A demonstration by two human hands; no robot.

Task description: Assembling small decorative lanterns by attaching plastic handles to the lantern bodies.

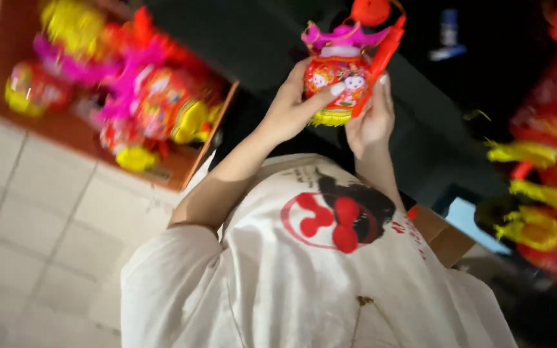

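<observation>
While both hands are raised in front of the chest, we see a small toy lantern [338,77] pinched between them, and that is where all the attention sits. It is a red, drum-shaped lantern with cartoon figures on its side, a purple curled roof on top and a yellow fringe hanging at the bottom. Our left hand [291,106] wraps the lantern's left side, thumb laid across the front panel, so its grip is pressed onto the body. Our right hand [372,119] cups the other side, fingertips against a red plastic handle [381,58] that runs up along the lantern to a round red piece above; that grip too is closed on the toy, seemingly to keep handle and body lined up. Holding it this high and this close suits a good look at the front. To the left, well apart, an open cardboard box [188,174] sits on the pale tiled floor [27,238], packed with more lanterns in pink, yellow and red, though blurred. On the right edge, another heap of red lanterns with yellow fringes [543,187] crowds in, also blurred. Below the hands, a white shirt [278,283] with a red printed figure fills the lower frame.
</observation>
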